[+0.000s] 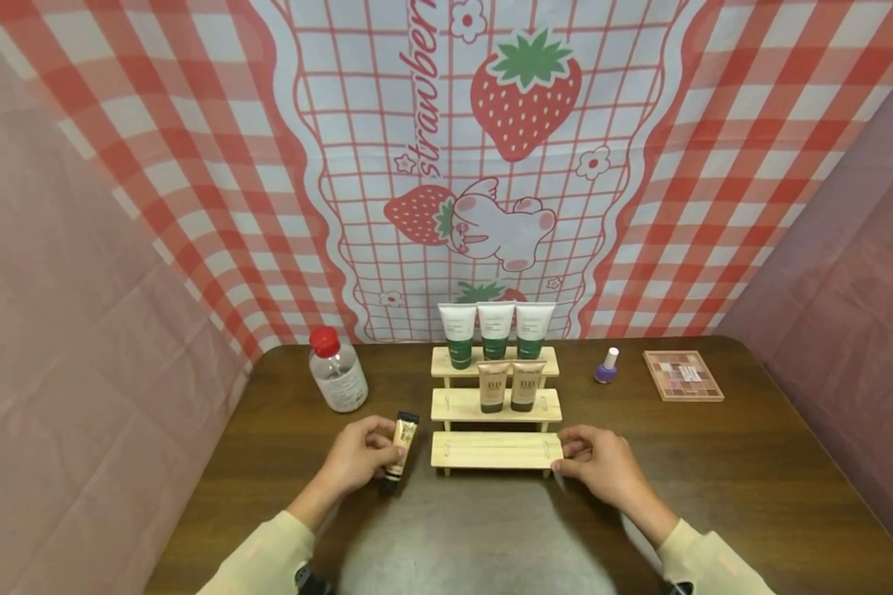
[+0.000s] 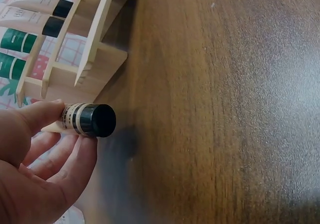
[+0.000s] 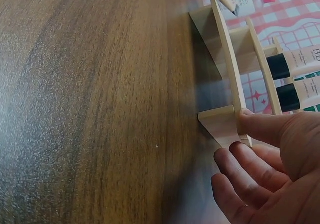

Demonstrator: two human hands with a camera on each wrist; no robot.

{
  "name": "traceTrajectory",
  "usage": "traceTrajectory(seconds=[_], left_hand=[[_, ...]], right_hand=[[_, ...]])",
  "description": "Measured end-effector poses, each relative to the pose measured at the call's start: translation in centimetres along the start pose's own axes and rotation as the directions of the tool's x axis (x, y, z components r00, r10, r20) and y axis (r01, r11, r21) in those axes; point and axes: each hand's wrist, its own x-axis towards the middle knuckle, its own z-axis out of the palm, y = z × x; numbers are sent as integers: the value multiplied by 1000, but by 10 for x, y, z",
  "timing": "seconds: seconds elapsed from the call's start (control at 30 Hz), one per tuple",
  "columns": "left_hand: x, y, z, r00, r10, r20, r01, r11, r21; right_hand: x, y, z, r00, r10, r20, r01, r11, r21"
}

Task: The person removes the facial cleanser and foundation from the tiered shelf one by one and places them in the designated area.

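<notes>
One gold tube (image 1: 401, 450): tilted, just left of the wooden stand (image 1: 494, 451).
Left hand (image 1: 357, 454): we see thumb and bent fingers pinching the tube.
Right hand (image 1: 604, 464): we see the thumb pressed to the stand's front right end, fingers half curled, gripping it.
Sleeves (image 1: 262, 552): both angle inward over the bench (image 1: 476, 537).

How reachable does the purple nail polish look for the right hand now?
Probably yes, reachable: nothing visible stands between the right hand and the purple nail polish, though that hand must first let go of the wooden rack.
</notes>
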Motion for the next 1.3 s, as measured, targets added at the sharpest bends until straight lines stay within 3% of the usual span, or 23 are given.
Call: traceTrajectory(seconds=[0.2,0.57,1.3], left_hand=[[0,-5,1,1000,-24,4,24,1000,-18],[3,-10,3,997,-76,-28,76,997,28],[9,-9,8,999,-27,-45,33,987,157]], right_hand=[[0,1,1,1000,-3,-4,3,1000,7],[-1,1,0,1000,-2,-2,2,1000,18],[-1,1,1,1000,2,-18,-1,999,32]])
